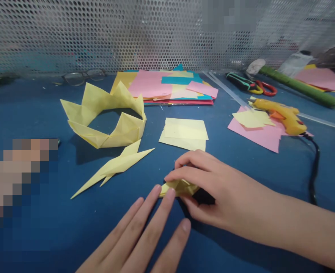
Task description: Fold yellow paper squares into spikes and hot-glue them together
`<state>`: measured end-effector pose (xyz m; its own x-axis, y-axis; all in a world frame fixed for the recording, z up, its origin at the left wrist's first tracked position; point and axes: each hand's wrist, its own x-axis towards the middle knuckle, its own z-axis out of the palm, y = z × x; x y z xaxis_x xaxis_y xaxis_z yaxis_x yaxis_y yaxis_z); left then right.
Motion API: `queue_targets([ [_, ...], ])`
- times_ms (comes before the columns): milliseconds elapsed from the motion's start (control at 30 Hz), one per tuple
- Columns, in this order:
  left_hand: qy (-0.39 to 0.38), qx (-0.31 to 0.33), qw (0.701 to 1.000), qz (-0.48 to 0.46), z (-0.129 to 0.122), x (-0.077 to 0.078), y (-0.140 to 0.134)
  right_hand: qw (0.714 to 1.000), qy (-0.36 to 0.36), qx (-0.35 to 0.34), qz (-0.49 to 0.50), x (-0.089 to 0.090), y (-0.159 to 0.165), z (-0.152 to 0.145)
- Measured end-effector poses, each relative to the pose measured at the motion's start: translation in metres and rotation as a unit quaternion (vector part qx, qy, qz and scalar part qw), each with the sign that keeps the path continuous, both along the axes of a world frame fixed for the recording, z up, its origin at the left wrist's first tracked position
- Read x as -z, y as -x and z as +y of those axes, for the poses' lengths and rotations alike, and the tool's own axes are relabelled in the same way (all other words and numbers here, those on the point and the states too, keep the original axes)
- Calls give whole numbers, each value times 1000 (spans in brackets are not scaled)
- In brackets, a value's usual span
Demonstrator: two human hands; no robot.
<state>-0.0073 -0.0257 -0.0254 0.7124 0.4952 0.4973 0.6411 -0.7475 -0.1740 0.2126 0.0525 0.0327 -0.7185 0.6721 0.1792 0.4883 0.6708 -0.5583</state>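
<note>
A small folded piece of yellow paper (181, 186) lies on the blue table between my hands. My right hand (213, 185) curls over it from the right, thumb and fingers closed on its edges. With fingers stretched out, my left hand (144, 231) lies flat in front, its fingertips touching the paper's left end. Beyond and to the left rests a pointed yellow origami bird shape (113, 167). Behind that stands a ring of folded yellow paper like a crown (118, 138). Pale yellow paper sheets (184, 131) lie just past my right hand.
Coloured paper (153, 83) is stacked at the back. On the right, a yellow glue gun (283, 113) with a black cord rests near pink paper (258, 132). Red-handled scissors (266, 88), a green stick (301, 86) and glasses (84, 77) lie by the perforated metal screen (161, 34).
</note>
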Motion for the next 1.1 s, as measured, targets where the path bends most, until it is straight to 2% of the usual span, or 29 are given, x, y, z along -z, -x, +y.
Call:
queue_targets([
  [67, 0, 9, 1000, 27, 11, -13, 2, 1000, 18, 6, 7, -1, 0, 1],
  [233, -5, 7, 999, 33, 4, -2, 7, 996, 81, 20, 23, -7, 0, 3],
  [333, -3, -1, 1000, 21, 3, -4, 4, 995, 91, 25, 28, -9, 1, 3],
  [533, -13, -20, 1000, -2, 5, -12, 0, 994, 88, 51, 42, -7, 3, 3],
  [733, -22, -7, 1000, 13, 4, -10, 1, 996, 53, 57, 50, -4, 4, 4],
  [1100, -21, -13, 1000, 19, 1, -9, -1, 996, 40, 52, 54, -1, 8, 5],
])
